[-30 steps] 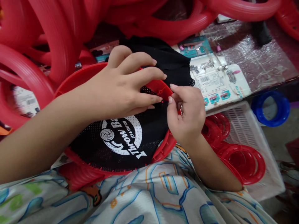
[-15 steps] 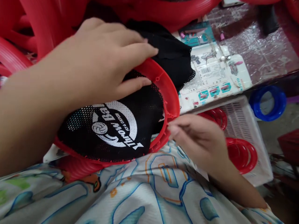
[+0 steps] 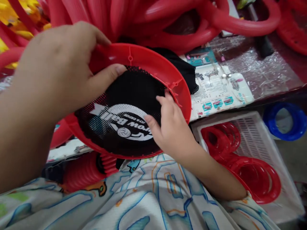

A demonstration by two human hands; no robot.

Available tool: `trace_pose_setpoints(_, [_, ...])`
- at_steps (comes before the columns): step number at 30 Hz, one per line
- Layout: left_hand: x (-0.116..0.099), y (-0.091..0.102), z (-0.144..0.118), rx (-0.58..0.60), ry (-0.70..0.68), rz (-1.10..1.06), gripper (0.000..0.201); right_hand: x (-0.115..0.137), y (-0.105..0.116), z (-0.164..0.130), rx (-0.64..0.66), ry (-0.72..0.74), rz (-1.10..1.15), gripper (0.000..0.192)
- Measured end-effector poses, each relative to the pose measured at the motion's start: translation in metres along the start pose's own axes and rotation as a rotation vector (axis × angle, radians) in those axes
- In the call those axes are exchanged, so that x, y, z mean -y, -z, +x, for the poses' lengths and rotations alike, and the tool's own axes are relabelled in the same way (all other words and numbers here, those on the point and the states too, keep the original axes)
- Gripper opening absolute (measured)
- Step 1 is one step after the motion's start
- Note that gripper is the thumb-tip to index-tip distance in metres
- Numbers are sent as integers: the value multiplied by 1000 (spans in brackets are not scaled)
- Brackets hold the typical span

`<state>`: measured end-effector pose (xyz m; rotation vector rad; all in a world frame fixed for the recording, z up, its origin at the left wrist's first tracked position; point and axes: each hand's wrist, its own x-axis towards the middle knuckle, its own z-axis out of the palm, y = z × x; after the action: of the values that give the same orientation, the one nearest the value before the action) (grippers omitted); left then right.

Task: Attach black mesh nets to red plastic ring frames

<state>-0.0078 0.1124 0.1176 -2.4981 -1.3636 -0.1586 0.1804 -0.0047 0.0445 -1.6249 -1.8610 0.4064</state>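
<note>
A red plastic ring [image 3: 148, 60] with small pegs on its inner side is tilted in front of me. Black mesh fabric [image 3: 136, 88] with a white "Throw Ball" print spans its opening. My left hand [image 3: 64, 67] grips the ring's upper left rim, thumb on the inner side and fingers behind. At the right inner edge, my right hand [image 3: 170, 121] has its fingertips on the mesh beside the pegs, its thumb lying against the printed part. More black mesh [image 3: 177, 64] lies behind the ring on the table.
Large red rings [image 3: 192, 35] crowd the back of the table. Printed toy packaging cards [image 3: 218, 86] lie to the right. Below the table edge, a white basket [image 3: 256, 124] contains smaller red rings [image 3: 256, 179]. Blue rings [image 3: 285, 121] stand beyond it, and stacked red rings [image 3: 81, 169] sit under the table.
The ring has tilted to show more of its inner wall. My left hand has shifted left along the rim, and my right hand moved from the outer edge onto the mesh inside.
</note>
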Motion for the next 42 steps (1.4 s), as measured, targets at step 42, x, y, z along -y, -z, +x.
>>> trace_pose_setpoints(42, [-37, -22, 22, -64, -167, -821, 11, -30, 14, 47, -561, 65, 216, 35])
